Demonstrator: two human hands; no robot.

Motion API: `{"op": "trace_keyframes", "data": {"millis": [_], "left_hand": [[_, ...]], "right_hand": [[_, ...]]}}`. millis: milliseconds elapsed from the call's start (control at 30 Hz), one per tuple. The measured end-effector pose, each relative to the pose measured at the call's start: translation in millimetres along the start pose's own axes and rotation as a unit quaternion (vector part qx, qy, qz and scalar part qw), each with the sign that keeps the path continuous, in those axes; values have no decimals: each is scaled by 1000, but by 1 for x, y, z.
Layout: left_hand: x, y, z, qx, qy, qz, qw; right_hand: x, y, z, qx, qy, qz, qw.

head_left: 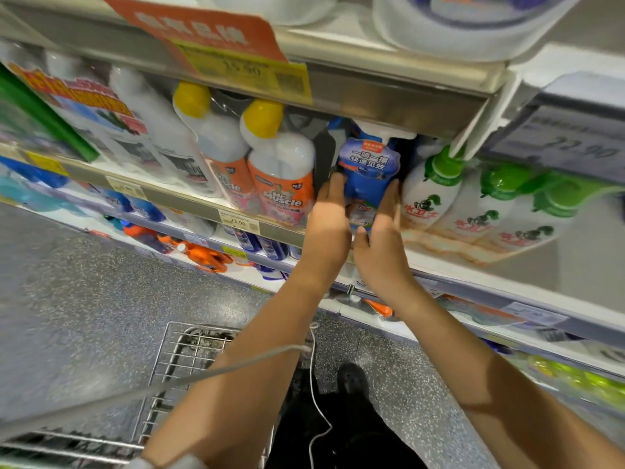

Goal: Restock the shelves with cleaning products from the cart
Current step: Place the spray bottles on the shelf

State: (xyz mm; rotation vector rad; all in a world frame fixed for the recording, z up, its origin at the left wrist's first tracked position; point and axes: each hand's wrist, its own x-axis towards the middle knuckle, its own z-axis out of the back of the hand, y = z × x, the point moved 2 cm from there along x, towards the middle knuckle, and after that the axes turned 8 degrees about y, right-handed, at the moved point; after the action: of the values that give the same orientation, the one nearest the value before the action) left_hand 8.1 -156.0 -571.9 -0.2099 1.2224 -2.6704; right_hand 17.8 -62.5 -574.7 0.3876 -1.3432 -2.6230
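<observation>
Speckled flr [111,282], stocked shelf [189,198], cart [176,353], btl [368,170] held

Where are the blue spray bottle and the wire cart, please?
blue spray bottle [369,165], head view, on its front label
wire cart [179,348], head view, on its mesh wall
</observation>
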Motion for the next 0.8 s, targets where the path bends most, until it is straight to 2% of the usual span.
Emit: {"op": "trace_keyframes", "data": {"millis": [100, 167, 267, 400, 500, 667, 800], "left_hand": [[-17, 1, 2, 20, 59, -1, 998], [-33, -1, 12, -66, 53, 48, 995], [-62, -10, 31, -184, 66, 118, 974], [-109, -23, 64, -275, 34, 137, 951], [-149, -32, 94, -290, -22, 129, 948], [-221, -42, 138, -279, -161, 151, 935], [-293, -48, 168, -258, -276, 162, 912]], "right_hand": [[-14, 5, 7, 30, 3, 44, 999], [-25, 4, 10, 59, 24, 33, 997], [-46, 6, 17, 125, 53, 31, 990], [-74, 23, 25, 173, 121, 76, 975], [-93, 46, 25, 201, 171, 111, 958], [-131, 93, 0, 238, 272, 148, 920], [-180, 134, -31, 240, 399, 199, 863]]}}
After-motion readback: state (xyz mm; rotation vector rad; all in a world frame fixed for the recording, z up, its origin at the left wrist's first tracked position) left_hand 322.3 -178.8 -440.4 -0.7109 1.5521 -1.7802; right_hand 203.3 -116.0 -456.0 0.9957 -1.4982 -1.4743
